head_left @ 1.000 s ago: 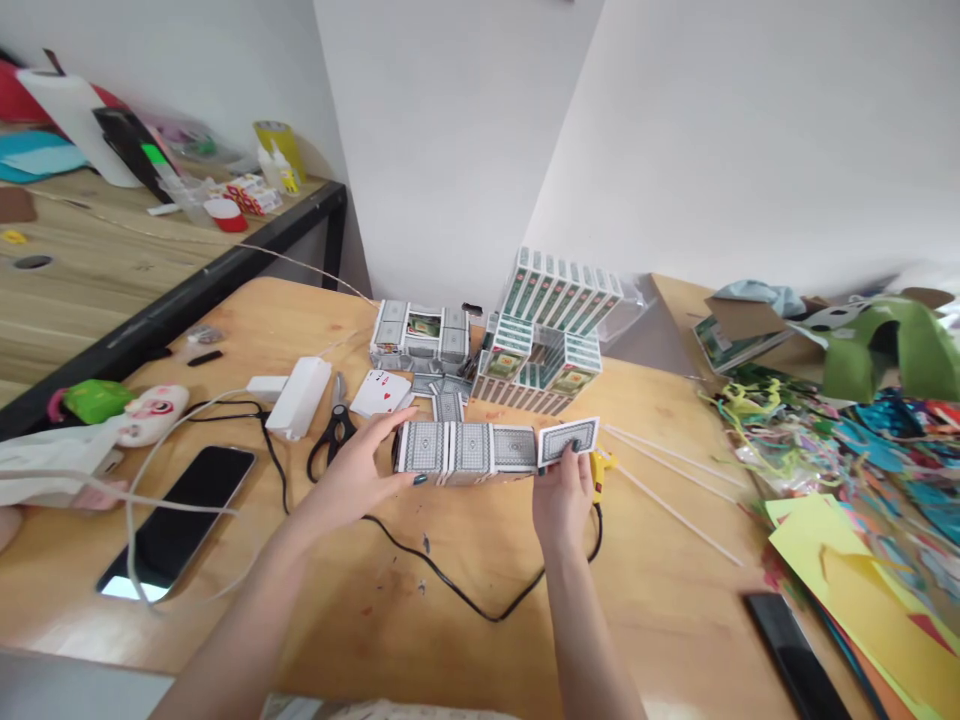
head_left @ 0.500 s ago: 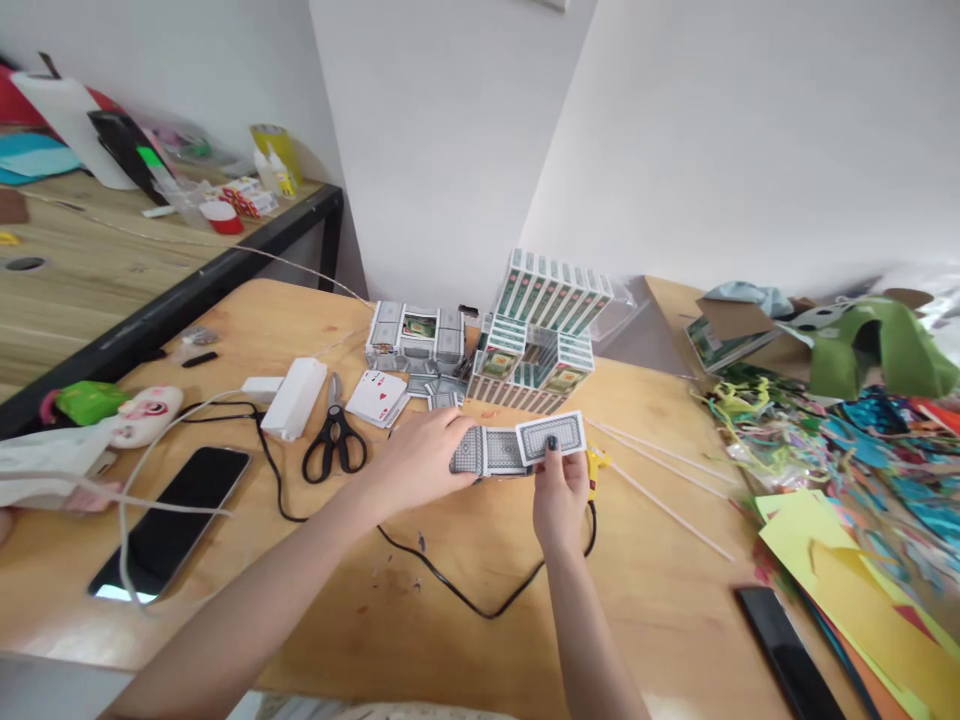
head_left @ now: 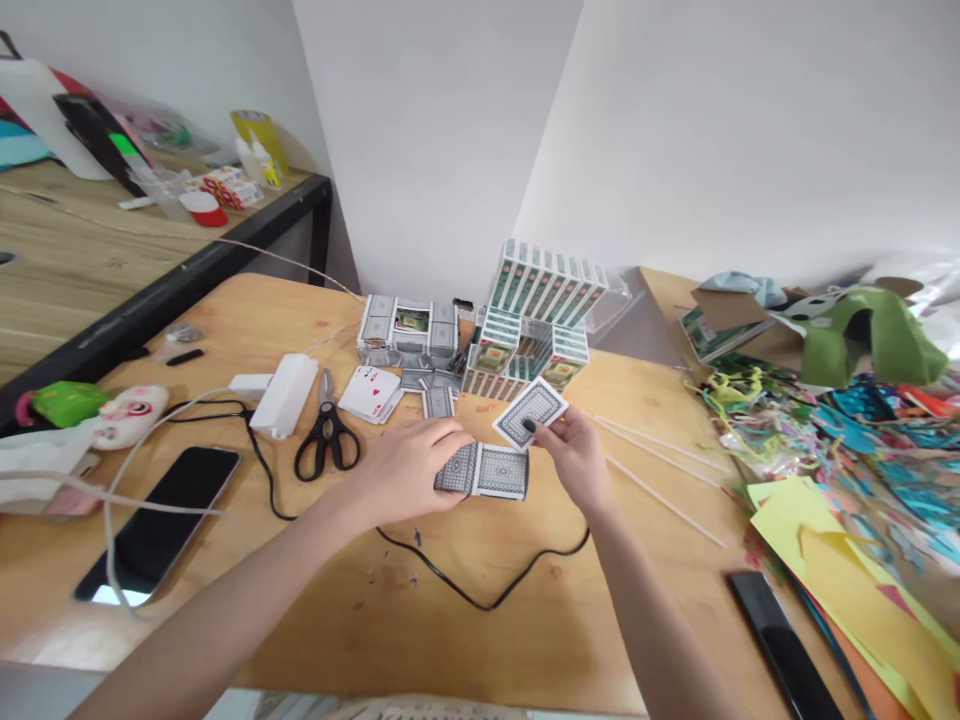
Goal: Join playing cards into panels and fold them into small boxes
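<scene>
My left hand grips the left end of a piece made of joined playing cards, their grey patterned backs facing up. In my right hand a single playing card is pinched, tilted, its patterned back toward me, just above the piece's right end. Behind them stands a stacked structure of green and white card boxes. Left of it sits a box-like form covered with cards. A small pile of face-up cards and a loose grey-backed card lie near my left hand.
Black scissors, a white adapter and a phone lie on the left. A black cable loops in front. Thin white sticks, yellow paper and colourful scraps are on the right.
My right hand has turned the single card to a steeper slant and drawn it up off the joined piece's right end. My left hand and the piece have shifted slightly left and down.
</scene>
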A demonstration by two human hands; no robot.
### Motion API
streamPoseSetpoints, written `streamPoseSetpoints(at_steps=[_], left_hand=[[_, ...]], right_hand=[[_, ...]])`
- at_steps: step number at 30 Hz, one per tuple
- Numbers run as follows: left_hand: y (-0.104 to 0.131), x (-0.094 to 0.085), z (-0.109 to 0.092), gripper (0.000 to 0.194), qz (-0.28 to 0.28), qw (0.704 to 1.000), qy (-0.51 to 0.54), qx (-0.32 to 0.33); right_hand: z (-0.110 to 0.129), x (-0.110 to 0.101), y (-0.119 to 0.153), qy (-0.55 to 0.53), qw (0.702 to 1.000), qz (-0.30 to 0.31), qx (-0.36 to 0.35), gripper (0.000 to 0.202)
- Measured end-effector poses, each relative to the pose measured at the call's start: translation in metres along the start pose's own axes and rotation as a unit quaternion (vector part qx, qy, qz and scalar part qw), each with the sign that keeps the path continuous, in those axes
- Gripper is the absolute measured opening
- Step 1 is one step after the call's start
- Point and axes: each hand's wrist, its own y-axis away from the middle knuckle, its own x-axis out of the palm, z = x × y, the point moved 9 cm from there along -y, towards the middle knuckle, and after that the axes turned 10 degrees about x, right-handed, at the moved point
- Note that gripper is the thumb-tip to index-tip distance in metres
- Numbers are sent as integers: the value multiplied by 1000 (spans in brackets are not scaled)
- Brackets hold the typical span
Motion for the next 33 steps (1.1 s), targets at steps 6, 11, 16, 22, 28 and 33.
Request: streamPoseSetpoints(at_steps=[6,11,16,22,28,33], left_hand=[[1,-2,-1,43,-3,1000,4,10],[2,1,1,46,7,1000,-5,14],[1,2,2,46,11,1000,-1,13],[0,0,1,45,0,1000,5,14],[2,0,1,47,-22,1000,9,14],[2,2,1,48,-20,1000,6,17]], right_hand=[[2,6,-6,12,999,36,28,34],[3,2,-7,17,999,25,18,42],[16,-12,-7,48,998,-16,-31,45],[24,-2,-2,66,994,84,7,47],[72,-21,13,340,925,-47,-162,12],[94,-11,19,408,876,-8,-256,10]])
